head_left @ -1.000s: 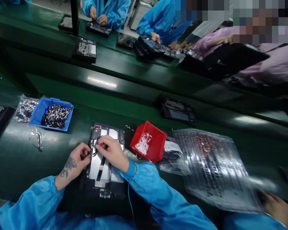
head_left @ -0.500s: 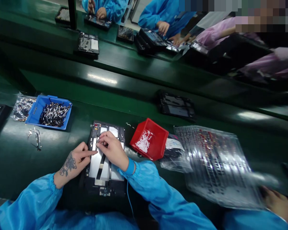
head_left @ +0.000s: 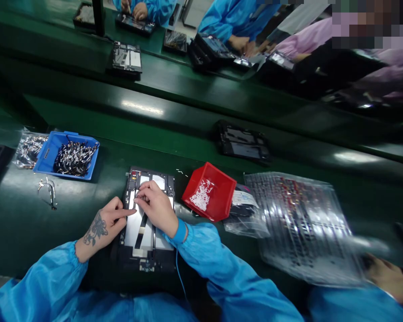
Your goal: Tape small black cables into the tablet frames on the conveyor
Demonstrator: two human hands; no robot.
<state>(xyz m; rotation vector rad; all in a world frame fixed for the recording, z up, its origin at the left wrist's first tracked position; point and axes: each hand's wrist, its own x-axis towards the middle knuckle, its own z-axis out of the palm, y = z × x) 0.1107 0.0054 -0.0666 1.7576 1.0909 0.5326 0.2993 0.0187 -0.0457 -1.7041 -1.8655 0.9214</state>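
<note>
An opened tablet-like device [head_left: 129,235] lies in front of me, with white panels, a dark ribbon strip [head_left: 142,230] and a small circuit board at its near end. My left hand [head_left: 108,223] comes in from the left; its index finger is stretched onto the device and the other fingers are curled, holding nothing. Over the upper middle of the device, my right hand [head_left: 158,208] has thumb and fingers pinched together. Whatever lies between those fingertips is too small and covered to name. A blue band with a thin cord circles my right wrist.
Left stand a blue bin [head_left: 42,163] of small flex cables and a bag [head_left: 28,150] of similar parts; loose cables [head_left: 50,192] lie below. A red bin [head_left: 221,197] of white pieces and clear trays [head_left: 302,223] are right. Another device [head_left: 243,143] lies behind; co-workers work across.
The view has shifted slightly. Both my hands keep nearly the same places on the device. Across the bench, a co-worker's hands have moved closer together.
</note>
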